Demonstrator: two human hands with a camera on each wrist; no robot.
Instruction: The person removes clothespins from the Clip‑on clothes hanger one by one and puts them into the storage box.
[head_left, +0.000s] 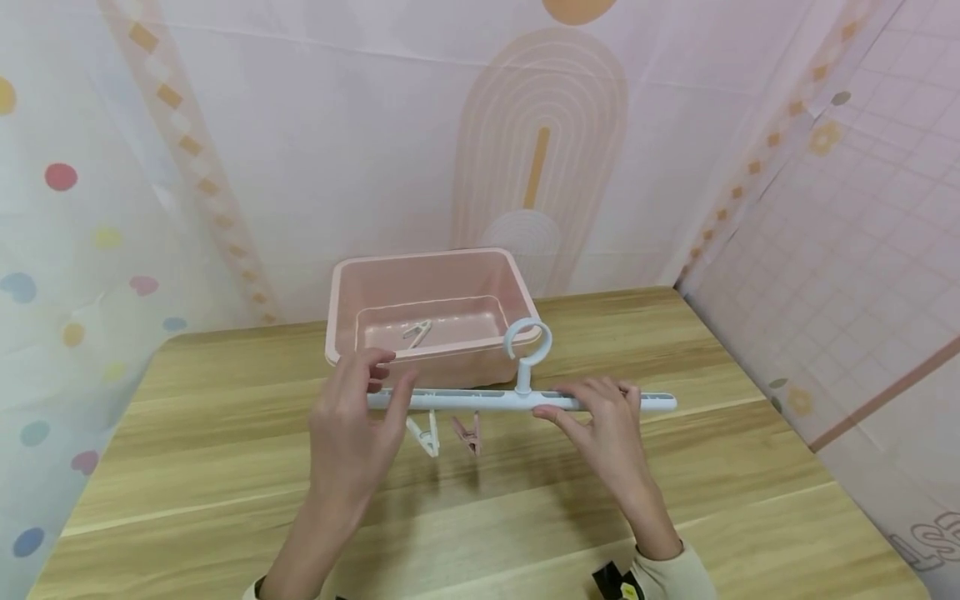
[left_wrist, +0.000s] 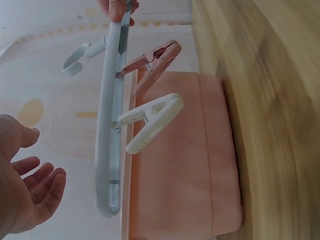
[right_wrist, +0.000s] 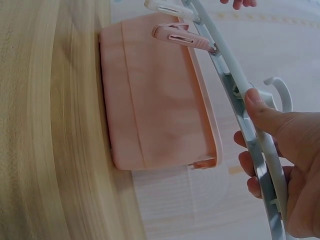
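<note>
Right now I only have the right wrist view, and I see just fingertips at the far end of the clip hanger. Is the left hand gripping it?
Observer: No. In the left wrist view the left hand is open, with its fingers spread, and it is apart from the hanger bar.
Operator: I only see the pink bin from the outside. Is anything in it?
Observer: Yes. The head view shows one loose white clip lying on the floor of the pink bin.
</note>
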